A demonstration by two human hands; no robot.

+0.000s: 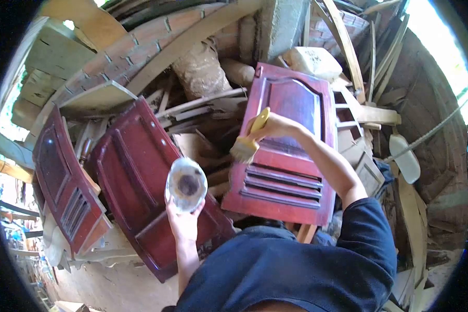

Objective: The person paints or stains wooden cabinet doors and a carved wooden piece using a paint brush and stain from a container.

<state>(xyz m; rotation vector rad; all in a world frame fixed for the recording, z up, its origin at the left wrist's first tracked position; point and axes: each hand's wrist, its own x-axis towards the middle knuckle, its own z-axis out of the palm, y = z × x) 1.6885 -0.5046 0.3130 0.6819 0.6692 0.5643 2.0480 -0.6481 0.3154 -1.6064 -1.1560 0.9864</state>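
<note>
Brush (248, 144) and bowl (174, 179)
Right hand (274, 126) grips the brush, bristles (242, 152) pointing near-left, handle (260, 118) far-right; left hand (184, 220) holds the bowl.

Dark navy cloth shirt (291, 265), loosely creased; short right sleeve (370, 229). Bare left hand (184, 221) and right hand (273, 127).

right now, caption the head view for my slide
Brush in the right hand, pale container in the left hand, by a slatted red panel.
</note>
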